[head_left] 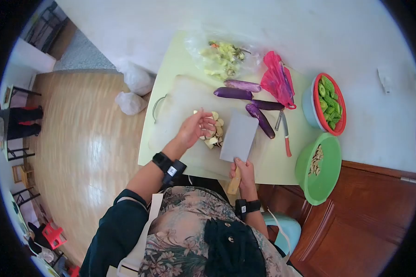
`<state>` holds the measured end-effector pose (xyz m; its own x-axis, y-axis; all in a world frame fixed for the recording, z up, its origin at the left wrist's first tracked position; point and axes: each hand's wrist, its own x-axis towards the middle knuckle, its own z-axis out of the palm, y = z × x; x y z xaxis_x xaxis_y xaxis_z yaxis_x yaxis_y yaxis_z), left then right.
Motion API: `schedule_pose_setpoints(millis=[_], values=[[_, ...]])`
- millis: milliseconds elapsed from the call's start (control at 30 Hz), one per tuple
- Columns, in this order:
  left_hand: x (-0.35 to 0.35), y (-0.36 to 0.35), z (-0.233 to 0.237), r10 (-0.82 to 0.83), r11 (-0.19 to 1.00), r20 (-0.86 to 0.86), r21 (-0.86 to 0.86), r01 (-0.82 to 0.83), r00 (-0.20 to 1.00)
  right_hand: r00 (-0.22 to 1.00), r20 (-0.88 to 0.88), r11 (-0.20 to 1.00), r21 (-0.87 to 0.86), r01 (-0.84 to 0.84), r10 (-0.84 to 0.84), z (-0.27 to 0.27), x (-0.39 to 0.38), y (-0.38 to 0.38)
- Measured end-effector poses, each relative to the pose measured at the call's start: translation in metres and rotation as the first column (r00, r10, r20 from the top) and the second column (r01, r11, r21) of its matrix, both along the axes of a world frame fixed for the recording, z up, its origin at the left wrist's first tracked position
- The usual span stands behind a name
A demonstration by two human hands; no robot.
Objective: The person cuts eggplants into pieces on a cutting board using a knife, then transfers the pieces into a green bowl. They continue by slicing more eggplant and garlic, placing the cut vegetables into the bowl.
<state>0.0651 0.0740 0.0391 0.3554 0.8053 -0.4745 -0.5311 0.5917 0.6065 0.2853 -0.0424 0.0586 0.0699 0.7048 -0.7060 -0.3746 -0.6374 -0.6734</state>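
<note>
My right hand (243,172) grips a cleaver (239,136) by its wooden handle, with the broad blade lying nearly flat over the cutting board (175,104). On the board, just left of the blade, is a small pile of cut eggplant pieces (213,141). My left hand (196,128) is at the pile's left side, palm partly turned up and fingers stretched over the pieces. Beyond the blade lie several whole purple eggplants, among them a dark eggplant (233,93) and another dark eggplant (260,121) close to the blade's far corner.
A peeler (278,121) and a red-handled knife (286,136) lie right of the eggplants. Behind are a pink plastic bag (277,76) and a clear bag of trimmings (224,60). A red basket (343,121) holds green peppers; a green basin (330,173) holds cut pieces.
</note>
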Motion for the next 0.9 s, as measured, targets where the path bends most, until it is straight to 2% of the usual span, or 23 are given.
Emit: schedule_pose_setpoints(millis=[67,100,167,233,300,333,400,433,500,633,700,733,767,800,833,867,900], values=[[-0.017,0.005,0.001,-0.002,0.995,-0.002,0.096,0.002,1.000,0.999,-0.001,0.999,-0.016,0.048,-0.048,-0.004,0.007,-0.013],[-0.019,0.007,-0.001,-0.013,0.996,0.000,0.090,0.013,1.000,0.997,-0.002,0.996,-0.032,0.083,-0.083,-0.006,0.009,-0.018],[-0.022,0.011,-0.003,0.087,0.962,-0.362,0.272,0.016,0.928,0.996,0.020,0.996,-0.028,0.088,-0.088,-0.011,0.012,-0.024],[-0.024,0.012,-0.006,0.113,0.951,-0.394,0.308,0.015,0.912,0.995,0.035,0.995,-0.022,0.093,-0.092,-0.018,0.012,-0.026],[-0.023,0.013,-0.007,0.225,0.896,-0.527,0.441,0.038,0.820,0.993,0.083,0.995,-0.052,0.086,-0.081,-0.021,0.011,-0.023],[-0.025,0.013,-0.005,0.218,0.897,-0.528,0.440,0.045,0.821,0.993,0.082,0.994,-0.054,0.093,-0.089,-0.021,0.010,-0.022],[-0.030,0.012,-0.001,0.398,0.722,-0.723,0.626,0.294,0.565,0.987,0.106,0.990,-0.061,0.127,-0.120,-0.020,0.006,-0.022],[-0.033,0.011,-0.002,0.395,0.720,-0.723,0.627,0.297,0.567,0.986,0.107,0.989,-0.061,0.132,-0.125,-0.020,0.004,-0.022],[-0.037,0.005,-0.002,0.632,0.460,-0.689,0.702,0.544,0.356,0.947,0.297,0.992,0.003,0.124,-0.119,-0.020,0.000,-0.023],[-0.035,-0.011,0.004,0.620,0.378,-0.694,0.673,0.635,0.367,0.916,0.387,0.995,0.049,0.090,-0.102,-0.017,-0.003,-0.026],[-0.031,-0.020,0.005,0.438,0.427,-0.726,0.687,0.588,0.530,0.962,0.189,0.980,0.044,0.194,-0.199,-0.001,-0.009,-0.024],[-0.025,-0.020,0.007,0.430,0.426,-0.728,0.685,0.590,0.534,0.960,0.191,0.979,0.039,0.202,-0.205,0.007,-0.011,-0.020],[-0.016,-0.018,0.010,0.131,0.654,-0.674,0.610,0.448,0.727,0.968,0.136,0.977,0.041,0.209,-0.213,0.015,-0.013,-0.015],[-0.007,-0.016,0.012,-0.125,0.838,-0.474,0.421,0.348,0.872,0.973,0.079,0.976,0.042,0.216,-0.219,0.019,-0.014,-0.011],[0.002,-0.014,0.012,-0.132,0.838,-0.474,0.415,0.353,0.870,0.972,0.079,0.975,0.036,0.221,-0.223,0.020,-0.016,-0.009],[0.012,-0.011,0.013,-0.241,0.929,-0.208,0.232,0.287,0.948,0.975,0.112,0.979,0.078,0.186,-0.194,0.020,-0.017,-0.006],[0.020,-0.008,0.014,-0.267,0.964,0.088,0.020,0.267,0.960,0.975,0.147,0.982,0.119,0.148,-0.165,0.020,-0.017,-0.005]])
